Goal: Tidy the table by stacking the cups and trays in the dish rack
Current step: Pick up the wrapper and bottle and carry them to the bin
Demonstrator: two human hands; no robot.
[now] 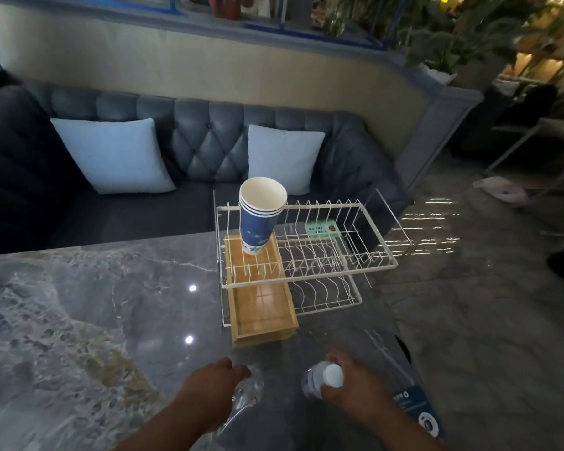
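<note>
So the grey marble table (79,304) is glossy and veined, and at its far right edge sits my white wire dish rack (310,252), with stacked wooden trays (261,307) slotted in its left side and poking out toward me, plus a nested stack of blue paper cups (261,216) standing upright on the trays' far end. Nearer me, my left hand (209,382) is wrapped on a crinkly clear plastic bottle (246,393), and my right hand (355,385) is gripping a white-capped water bottle (323,380); hands apart.

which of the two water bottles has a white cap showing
The upright bottle in the right hand; the clear bottle by the left hand shows no white cap.
</note>
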